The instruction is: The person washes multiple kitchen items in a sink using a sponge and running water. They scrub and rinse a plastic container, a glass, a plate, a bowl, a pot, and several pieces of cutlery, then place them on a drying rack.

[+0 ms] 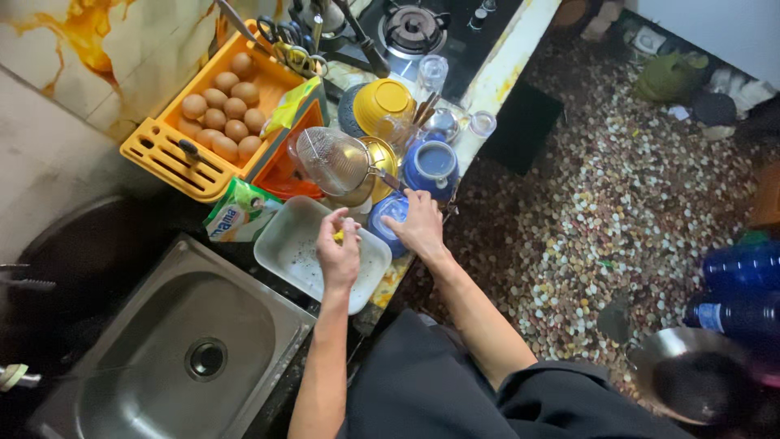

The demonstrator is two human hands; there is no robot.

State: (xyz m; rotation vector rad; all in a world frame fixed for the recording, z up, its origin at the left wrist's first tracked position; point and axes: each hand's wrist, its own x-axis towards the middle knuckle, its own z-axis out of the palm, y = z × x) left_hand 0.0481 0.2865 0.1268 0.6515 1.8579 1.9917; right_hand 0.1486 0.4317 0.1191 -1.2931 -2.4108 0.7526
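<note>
Beside the sink (162, 358), left hand (338, 254) pinches something small and yellow over a speckled white tray (284, 244); right hand (420, 228) grips a blue bowl (388, 213).

A steel sink (162, 341) sits at the near left, and far behind it a yellow crate (175, 158) holds brown eggs (227, 114), with scissors (280, 36) just beyond it. To the right of the crate a wire strainer (329, 158) rests over a yellow bowl (382, 102) and a blue pot (431, 167), with a gas burner (414, 28) at the far edge. Across the pebbled floor (601, 211), blue bottles (743, 268) stand at the right above a steel pan (691, 382).
</note>
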